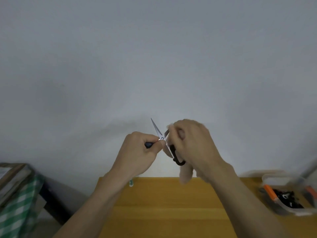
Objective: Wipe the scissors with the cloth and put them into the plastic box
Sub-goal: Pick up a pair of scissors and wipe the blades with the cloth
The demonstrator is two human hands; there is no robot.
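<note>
A pair of scissors (157, 128) with black handles is held up in front of the wall, blades spread apart. My left hand (137, 152) grips one black handle near the pivot. My right hand (190, 143) is curled round a pale cloth (186, 174) wrapped on the other blade, and the cloth's tail hangs down below the hand. The second black handle loop (178, 160) sticks out under my right hand. The clear plastic box (281, 194) stands at the table's right edge, holding orange-handled and black tools.
A wooden table (168, 206) lies below my hands. A small green and white item (131, 183) stands at its back edge. A green checked cloth (17, 203) covers furniture at the left. The pale wall fills the upper view.
</note>
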